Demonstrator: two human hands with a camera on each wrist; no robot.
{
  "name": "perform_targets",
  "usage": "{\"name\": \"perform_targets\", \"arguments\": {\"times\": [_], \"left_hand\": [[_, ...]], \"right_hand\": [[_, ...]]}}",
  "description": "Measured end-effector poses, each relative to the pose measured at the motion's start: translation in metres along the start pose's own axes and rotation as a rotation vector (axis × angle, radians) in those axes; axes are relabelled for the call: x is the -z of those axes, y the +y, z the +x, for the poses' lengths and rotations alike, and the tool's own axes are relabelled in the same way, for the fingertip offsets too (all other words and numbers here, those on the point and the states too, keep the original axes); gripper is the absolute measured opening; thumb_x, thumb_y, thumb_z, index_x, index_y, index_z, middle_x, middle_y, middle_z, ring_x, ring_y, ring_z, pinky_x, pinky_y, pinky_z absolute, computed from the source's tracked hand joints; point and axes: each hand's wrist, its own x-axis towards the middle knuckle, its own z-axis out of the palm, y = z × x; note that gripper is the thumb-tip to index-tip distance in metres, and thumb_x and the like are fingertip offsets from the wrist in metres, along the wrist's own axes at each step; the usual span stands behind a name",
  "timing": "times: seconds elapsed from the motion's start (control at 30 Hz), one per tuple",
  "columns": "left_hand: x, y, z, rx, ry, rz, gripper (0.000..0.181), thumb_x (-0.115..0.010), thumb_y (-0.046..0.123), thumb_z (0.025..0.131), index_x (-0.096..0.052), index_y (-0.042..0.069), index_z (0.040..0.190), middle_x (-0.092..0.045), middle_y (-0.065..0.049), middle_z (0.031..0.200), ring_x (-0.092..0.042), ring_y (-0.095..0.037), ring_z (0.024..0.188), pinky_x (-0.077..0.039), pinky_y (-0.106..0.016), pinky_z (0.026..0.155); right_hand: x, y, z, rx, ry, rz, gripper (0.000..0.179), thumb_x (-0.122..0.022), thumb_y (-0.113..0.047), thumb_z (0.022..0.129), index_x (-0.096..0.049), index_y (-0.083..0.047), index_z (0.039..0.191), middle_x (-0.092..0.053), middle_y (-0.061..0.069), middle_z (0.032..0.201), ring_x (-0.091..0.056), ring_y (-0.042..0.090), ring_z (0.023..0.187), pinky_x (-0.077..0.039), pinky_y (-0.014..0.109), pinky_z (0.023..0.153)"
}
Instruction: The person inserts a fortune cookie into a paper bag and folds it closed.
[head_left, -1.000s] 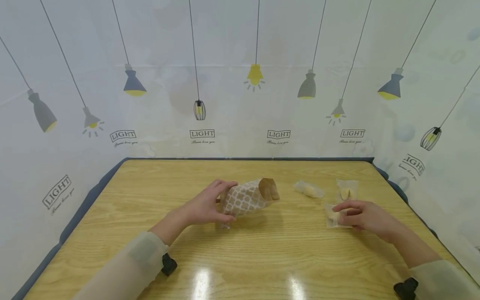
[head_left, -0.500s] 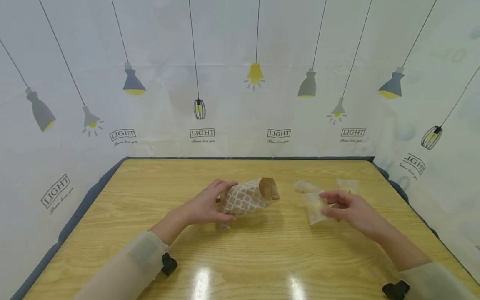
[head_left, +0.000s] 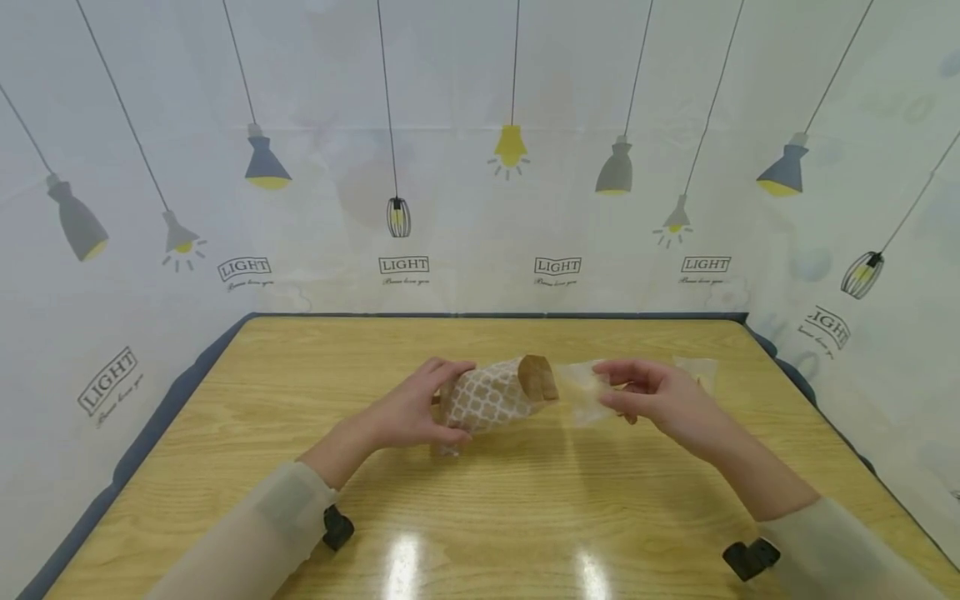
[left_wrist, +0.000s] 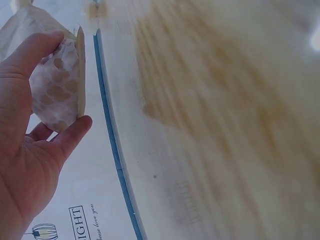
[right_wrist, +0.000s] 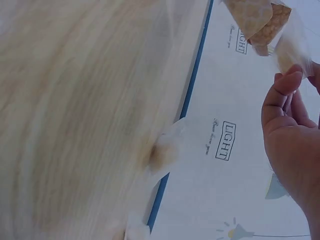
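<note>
My left hand (head_left: 416, 408) grips a brown paper bag (head_left: 487, 402) with a white lattice print, fingers and thumb around its closed end. The bag lies on its side, its mouth facing right. Between the thumb and fingers of my right hand (head_left: 671, 404) is a clear wrapped fortune cookie (head_left: 581, 390), raised just right of the bag's mouth. In the right wrist view the held wrapper (right_wrist: 291, 47) hangs close by the bag's opening (right_wrist: 274, 25). The left wrist view shows thumb and fingers on either side of the bag (left_wrist: 55, 90).
Another clear wrapped cookie (head_left: 705, 372) lies on the wooden table (head_left: 480, 508) behind my right hand. Two wrapped pieces, one a blurred packet (right_wrist: 167, 150), show in the right wrist view. A printed white curtain (head_left: 480, 283) stands around the table's far edge and sides.
My right hand has picked up the nearest wrapped fortune cookie and carried it left and up to the bag's mouth. The left hand and bag have stayed in place.
</note>
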Motion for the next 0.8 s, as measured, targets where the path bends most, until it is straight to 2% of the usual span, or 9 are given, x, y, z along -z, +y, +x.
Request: {"name": "perform_targets", "arguments": {"times": [0.23,0.47,0.57,0.8], "left_hand": [[-0.001,0.002,0.0,0.014,-0.016,-0.011,0.101,-0.097,0.027,0.086,-0.041,0.015,0.169,-0.051,-0.015,0.152,-0.055,-0.031,0.135,-0.055,-0.057,0.118],[-0.002,0.003,0.0,0.012,-0.028,-0.02,0.103,-0.097,0.026,0.084,-0.04,0.02,0.17,-0.051,-0.013,0.15,-0.055,-0.029,0.134,-0.055,-0.057,0.119],[-0.002,0.003,0.0,0.012,-0.029,-0.025,0.104,-0.098,0.025,0.083,-0.041,0.02,0.17,-0.052,-0.013,0.149,-0.056,-0.029,0.134,-0.056,-0.057,0.119],[-0.003,0.0,0.0,0.005,-0.04,-0.027,0.106,-0.099,0.024,0.081,-0.041,0.018,0.17,-0.051,-0.013,0.151,-0.055,-0.03,0.136,-0.055,-0.057,0.12]], "right_hand": [[-0.009,-0.011,0.011,0.013,-0.059,0.038,0.05,-0.079,-0.033,0.103,-0.067,-0.012,0.147,-0.073,0.007,0.133,-0.066,0.018,0.09,-0.062,0.032,0.076],[-0.015,-0.018,0.019,0.014,-0.054,0.024,0.051,-0.081,-0.035,0.102,-0.068,-0.012,0.145,-0.075,0.01,0.125,-0.067,0.019,0.089,-0.061,0.029,0.074],[-0.017,-0.018,0.023,0.004,-0.047,0.022,0.05,-0.081,-0.036,0.101,-0.068,-0.014,0.144,-0.074,0.009,0.125,-0.066,0.019,0.087,-0.06,0.029,0.071],[-0.022,-0.015,0.03,0.036,-0.036,0.007,0.048,-0.081,-0.031,0.102,-0.067,-0.011,0.144,-0.071,0.012,0.129,-0.067,0.017,0.09,-0.06,0.028,0.071]]}}
